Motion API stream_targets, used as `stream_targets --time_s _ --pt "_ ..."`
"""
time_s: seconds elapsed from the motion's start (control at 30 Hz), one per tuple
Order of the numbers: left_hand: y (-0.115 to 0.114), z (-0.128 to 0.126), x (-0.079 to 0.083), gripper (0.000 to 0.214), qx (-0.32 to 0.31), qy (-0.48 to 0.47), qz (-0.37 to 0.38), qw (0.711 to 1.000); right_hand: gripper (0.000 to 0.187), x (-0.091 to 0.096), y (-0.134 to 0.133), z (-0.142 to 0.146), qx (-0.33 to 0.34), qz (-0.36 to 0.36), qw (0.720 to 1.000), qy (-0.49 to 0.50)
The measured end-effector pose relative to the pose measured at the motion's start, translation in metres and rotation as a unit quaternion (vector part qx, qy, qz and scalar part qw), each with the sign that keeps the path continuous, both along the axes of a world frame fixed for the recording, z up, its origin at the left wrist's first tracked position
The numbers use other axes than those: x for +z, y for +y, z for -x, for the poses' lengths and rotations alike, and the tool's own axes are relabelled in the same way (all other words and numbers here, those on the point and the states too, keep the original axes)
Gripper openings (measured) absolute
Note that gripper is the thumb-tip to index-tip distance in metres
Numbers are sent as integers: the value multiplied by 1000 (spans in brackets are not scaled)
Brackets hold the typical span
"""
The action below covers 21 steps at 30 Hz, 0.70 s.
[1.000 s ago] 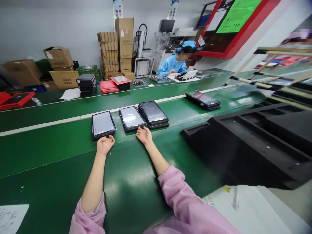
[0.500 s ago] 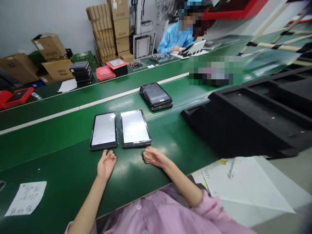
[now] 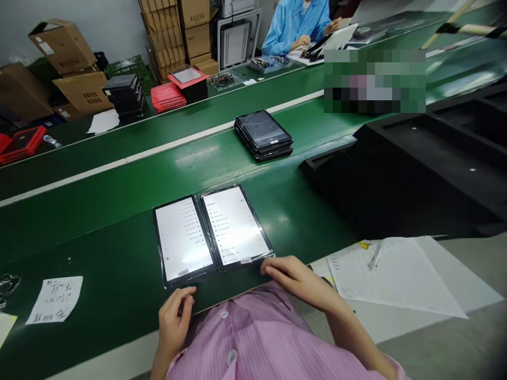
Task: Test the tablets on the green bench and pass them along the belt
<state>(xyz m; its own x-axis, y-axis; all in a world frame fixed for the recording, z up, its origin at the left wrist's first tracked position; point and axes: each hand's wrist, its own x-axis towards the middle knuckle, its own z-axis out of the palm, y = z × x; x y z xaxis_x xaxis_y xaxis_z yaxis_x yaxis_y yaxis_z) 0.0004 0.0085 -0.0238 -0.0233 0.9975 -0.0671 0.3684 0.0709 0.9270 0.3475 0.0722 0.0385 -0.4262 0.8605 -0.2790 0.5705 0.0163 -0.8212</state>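
Two tablets with lit white screens lie side by side on the green bench in front of me. The left tablet (image 3: 184,240) and the right tablet (image 3: 236,227) nearly touch along their long edges, and both show lists of text. Below the left tablet, my left hand (image 3: 174,319) rests by the bench edge, fingers loosely bent, thumb apart, holding nothing visible. My right hand (image 3: 295,277) is at the lower right corner of the right tablet, its fingers bent and loose. Whether its fingertips touch that corner I cannot tell.
Dark tablets in a stack (image 3: 263,134) lie farther back. A black foam tray (image 3: 396,179) fills the right side, above paper sheets (image 3: 392,279) with a pen. A handwritten note (image 3: 55,300) lies left. Across the bench, a person in blue (image 3: 297,26) sits near red cases (image 3: 168,96).
The two lit tablets have come closer to me and to each other. Both hands have drawn back toward my body, and the view has tilted down.
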Motion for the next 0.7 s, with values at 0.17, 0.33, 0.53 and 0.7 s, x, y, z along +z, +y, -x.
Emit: stream_targets --time_s 0.17,0.33,0.53,0.7 --pt "47 -6 13 24 -75 258 -226 936 30 -7 42 66 33 -271 955 -116" --pt "69 -16 21 33 -162 301 -220 914 31 -23 60 87 24 -366 913 -178" --pt "63 -9 20 47 -194 312 -211 906 23 -28 48 34 -108 -405 885 -201" --pt "87 -18 42 70 -246 311 -173 902 23 -30 38 16 -191 -414 869 -191"
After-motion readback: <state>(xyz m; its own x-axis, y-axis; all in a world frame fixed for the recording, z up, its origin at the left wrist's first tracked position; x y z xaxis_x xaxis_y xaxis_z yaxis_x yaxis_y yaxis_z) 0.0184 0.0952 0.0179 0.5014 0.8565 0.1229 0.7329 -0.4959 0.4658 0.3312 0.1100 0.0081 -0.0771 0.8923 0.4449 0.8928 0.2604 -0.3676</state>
